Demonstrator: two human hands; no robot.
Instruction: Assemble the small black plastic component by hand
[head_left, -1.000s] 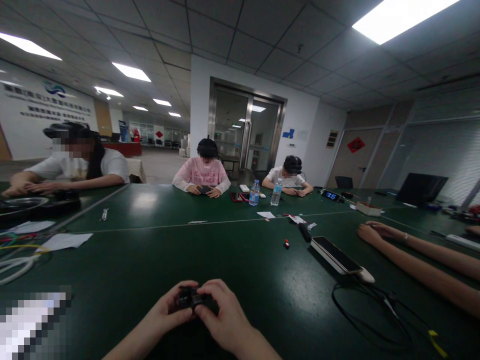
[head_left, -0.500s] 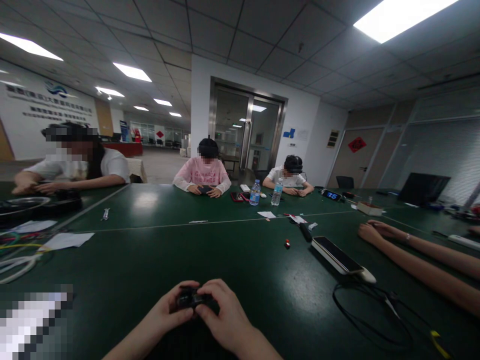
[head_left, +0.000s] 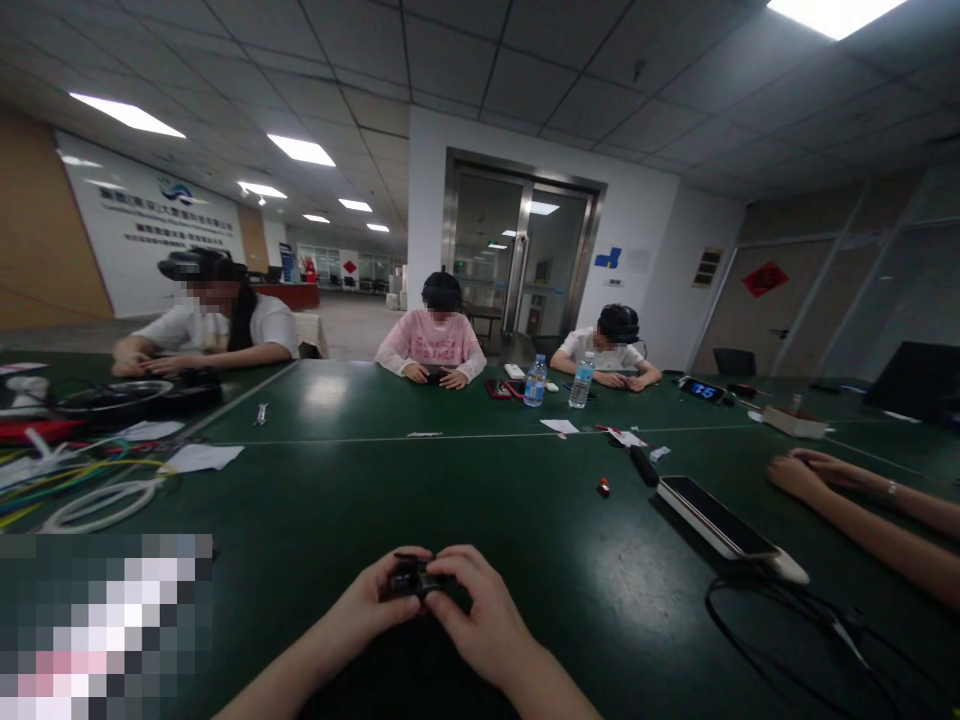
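Observation:
A small black object (head_left: 407, 577), shiny in places, is held up between both hands over the near side of the dark green table (head_left: 322, 520). Its exact kind cannot be made out. My left hand (head_left: 375, 597) grips its left part, thumb below and fingers above. From the right, my right hand (head_left: 476, 600) pinches the other end between thumb and fingers. The fingers hide much of the object. Farther off, a tiny red and black piece (head_left: 604, 488) lies on the table.
Right of centre sit a phone-like device on a white base (head_left: 716, 520) and a black cable (head_left: 765, 640). Another person's hands (head_left: 806, 475) rest beyond. Two water bottles (head_left: 535, 382) stand farther back. Coiled cables (head_left: 105, 505) and papers (head_left: 202, 458) lie left. Several people sit around the table.
The view has swung a little to the left, so the surroundings appear shifted right. Both hands keep hold of the black object, with the fingers slightly shifted.

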